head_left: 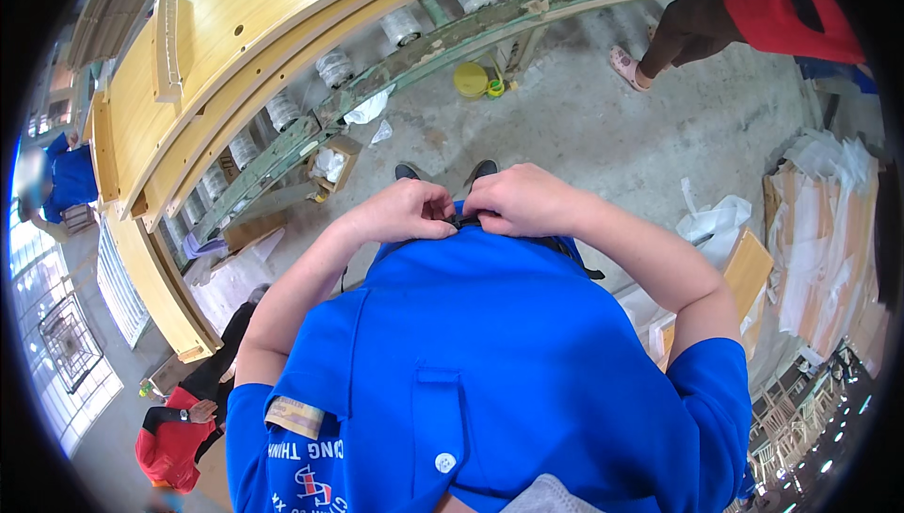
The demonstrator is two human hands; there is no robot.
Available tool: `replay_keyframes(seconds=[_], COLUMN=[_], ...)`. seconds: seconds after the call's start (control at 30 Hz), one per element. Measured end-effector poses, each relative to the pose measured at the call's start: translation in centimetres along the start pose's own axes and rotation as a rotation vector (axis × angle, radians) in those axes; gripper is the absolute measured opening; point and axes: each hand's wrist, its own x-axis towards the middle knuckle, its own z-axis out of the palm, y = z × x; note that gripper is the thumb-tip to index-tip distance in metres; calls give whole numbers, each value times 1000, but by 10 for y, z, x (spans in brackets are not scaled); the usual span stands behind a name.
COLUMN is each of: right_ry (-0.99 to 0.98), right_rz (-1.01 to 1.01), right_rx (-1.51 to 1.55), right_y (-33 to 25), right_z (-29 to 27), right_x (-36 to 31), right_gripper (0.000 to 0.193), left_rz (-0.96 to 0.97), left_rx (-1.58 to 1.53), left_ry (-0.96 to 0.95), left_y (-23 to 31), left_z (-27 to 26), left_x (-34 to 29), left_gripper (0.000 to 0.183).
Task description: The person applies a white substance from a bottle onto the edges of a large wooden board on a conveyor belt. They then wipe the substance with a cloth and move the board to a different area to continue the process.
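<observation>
Both my hands meet at my waist, over the lower hem of my blue shirt (pixel 490 315). Between them shows a small piece of a black strap (pixel 465 222), perhaps a belt or its buckle; most of it is hidden by fingers and cloth. My left hand (pixel 410 211) is closed, thumb and curled fingers pinching at the strap's left side. My right hand (pixel 523 200) is closed over its right side, knuckles up and fingertips mostly out of sight. The tips of my dark shoes (pixel 483 169) show just beyond the hands.
Long yellow wooden panels (pixel 226 37) lie on a green roller conveyor (pixel 414 56) ahead and left. A cardboard box (pixel 335 164) and a yellow round container (pixel 471 80) stand on the floor. Wrapped boards (pixel 819 230) stand right. People in red (pixel 791 9) and blue (pixel 73 174) are nearby.
</observation>
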Motion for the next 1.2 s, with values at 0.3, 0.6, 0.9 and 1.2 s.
replay_keyframes(seconds=[0.3, 0.6, 0.9, 1.2], right_ry=[161, 345, 545, 541], right_rz=[-182, -245, -247, -362], right_rx=[-184, -175, -296, -312], right_y=[0, -6, 1, -12], right_z=[12, 19, 19, 14], right_x=[6, 9, -6, 9], right_gripper=[10, 9, 9, 8], left_rz=[-62, -25, 26, -50], left_rx=[-259, -348, -384, -462], left_ry=[56, 44, 71, -36], left_y=[-4, -6, -10, 0], left_z=[9, 17, 25, 25], left_x=[-8, -8, -7, -6], left_gripper=[34, 33, 33, 38])
